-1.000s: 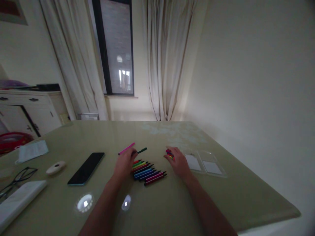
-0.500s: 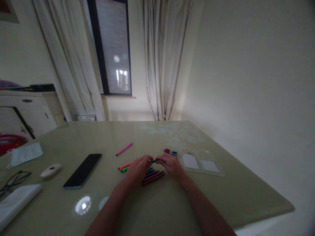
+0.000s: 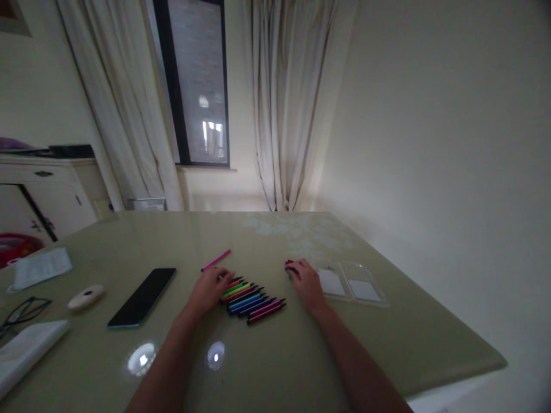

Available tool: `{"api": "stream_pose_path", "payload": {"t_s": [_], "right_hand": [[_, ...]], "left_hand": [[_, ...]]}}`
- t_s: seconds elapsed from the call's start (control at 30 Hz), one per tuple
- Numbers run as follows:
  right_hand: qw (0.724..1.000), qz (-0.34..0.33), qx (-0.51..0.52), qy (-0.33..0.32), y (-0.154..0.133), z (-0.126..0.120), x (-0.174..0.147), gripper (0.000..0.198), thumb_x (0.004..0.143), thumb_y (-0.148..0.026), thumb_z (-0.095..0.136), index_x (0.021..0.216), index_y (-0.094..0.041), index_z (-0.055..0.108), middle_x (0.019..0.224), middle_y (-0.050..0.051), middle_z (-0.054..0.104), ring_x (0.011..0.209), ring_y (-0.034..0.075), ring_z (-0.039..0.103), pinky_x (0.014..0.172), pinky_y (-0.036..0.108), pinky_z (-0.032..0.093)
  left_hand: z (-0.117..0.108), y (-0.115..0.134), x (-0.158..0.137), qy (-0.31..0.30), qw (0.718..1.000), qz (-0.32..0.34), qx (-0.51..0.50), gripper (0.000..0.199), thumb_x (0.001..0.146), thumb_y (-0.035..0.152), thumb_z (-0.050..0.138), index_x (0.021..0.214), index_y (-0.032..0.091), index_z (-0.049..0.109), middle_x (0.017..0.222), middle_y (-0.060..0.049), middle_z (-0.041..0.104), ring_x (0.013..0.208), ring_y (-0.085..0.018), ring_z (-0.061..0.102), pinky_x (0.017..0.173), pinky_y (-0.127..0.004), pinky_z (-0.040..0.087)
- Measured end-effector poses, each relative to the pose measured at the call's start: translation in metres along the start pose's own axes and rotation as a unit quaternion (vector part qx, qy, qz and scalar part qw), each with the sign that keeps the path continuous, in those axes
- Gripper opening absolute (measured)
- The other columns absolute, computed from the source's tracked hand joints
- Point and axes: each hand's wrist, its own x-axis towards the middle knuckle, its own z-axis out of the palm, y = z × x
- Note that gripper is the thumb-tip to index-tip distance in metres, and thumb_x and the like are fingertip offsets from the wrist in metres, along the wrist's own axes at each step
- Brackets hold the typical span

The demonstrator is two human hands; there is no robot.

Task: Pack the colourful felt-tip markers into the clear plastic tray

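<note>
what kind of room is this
Most likely a room in a home, perhaps a dining or living room: long pale curtains hang by the window, a white cabinet with drawers stands at the left, and a phone lies on the large table.

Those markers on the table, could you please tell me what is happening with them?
A person's left hand is at the far end of a row of markers, their dark tips pointing right. The right hand is over a few small coloured pieces, probably caps, beside an open clear case. One pink marker lies apart.
</note>
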Motion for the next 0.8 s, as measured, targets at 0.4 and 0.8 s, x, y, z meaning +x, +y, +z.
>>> {"api": "stream_pose_path", "payload": {"t_s": [0.4,0.8], "right_hand": [[0.984,-0.037,-0.155,-0.074,-0.016,0.009,0.000,0.018,0.098,-0.017,0.057,0.104,-0.021,0.074,0.109,0.010,0.073,0.106,0.026,0.063,0.094,0.039,0.048],[0.994,-0.097,0.058,-0.009,-0.034,0.005,-0.007,0.028,0.105,-0.036,0.051,0.107,-0.020,0.074,0.097,0.008,0.075,0.093,0.023,0.068,0.090,0.037,0.053]], "left_hand": [[-0.019,-0.003,-0.003,0.065,0.981,-0.154,0.098,0.021,0.096,0.030,0.053,0.101,0.019,0.070,0.106,-0.014,0.076,0.102,-0.030,0.070,0.086,-0.038,0.052],[0.007,0.066,-0.014,0.025,0.974,0.149,-0.170,0.028,0.099,0.033,0.048,0.101,0.023,0.073,0.101,-0.007,0.071,0.095,-0.022,0.068,0.087,-0.032,0.054]]}}
